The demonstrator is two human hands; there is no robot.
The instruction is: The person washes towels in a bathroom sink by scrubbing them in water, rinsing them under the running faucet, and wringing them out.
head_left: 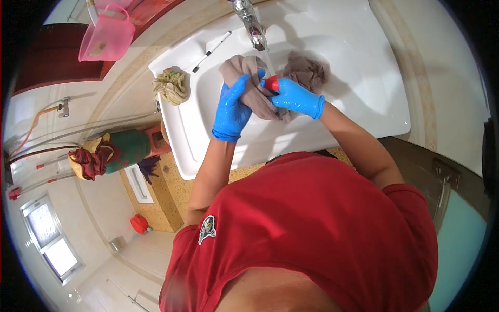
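Note:
Both of my hands wear blue gloves over the white sink. My left hand (232, 110) is closed on a bunched grey-brown cloth (260, 101), its thumb lying across the fabric. From the other side, my right hand (298, 98) grips a small red object (271, 83) against that cloth; its exact kind is hard to make out. Another crumpled brown cloth (307, 72) lies in the basin just beyond my right hand. Above the held cloth a chrome faucet (254, 32) runs a thin stream of water.
The white sink (377, 112) has a raised rim. On its left ledge lie a black-and-white marker-like stick (212, 51) and a wadded pale cloth (171, 86). A pink cup (107, 35) hangs at upper left. A green barrel (126, 150) stands at left.

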